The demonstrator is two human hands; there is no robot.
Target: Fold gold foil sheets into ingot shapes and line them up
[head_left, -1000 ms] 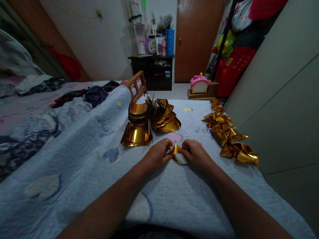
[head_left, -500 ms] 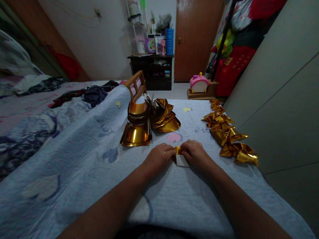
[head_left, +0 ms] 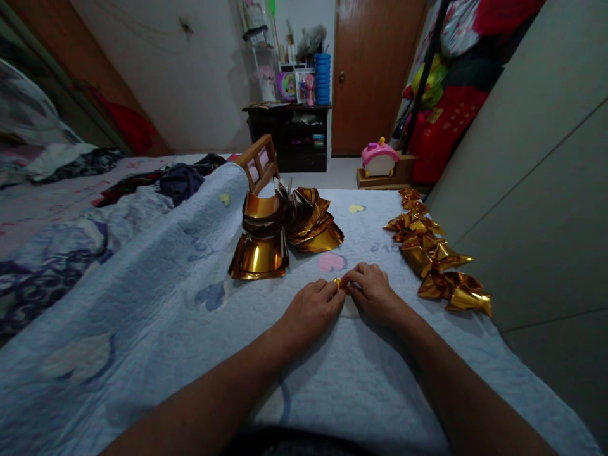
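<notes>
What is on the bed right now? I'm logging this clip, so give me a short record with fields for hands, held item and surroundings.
left hand: left hand pressing on the gold paper piece, fingers closed over it
right hand: right hand pinching the same piece from the other side
held item: small, mostly hidden between both hands; shape cannot be told
surface: pale blue quilt
left of hands: stack of gold sheets, fanned out
right of hands: row of folded gold pieces along the quilt's edge

A home bedroom: quilted bed (head_left: 142, 304), wooden door (head_left: 375, 69), cluttered shelf (head_left: 289, 133).
</notes>
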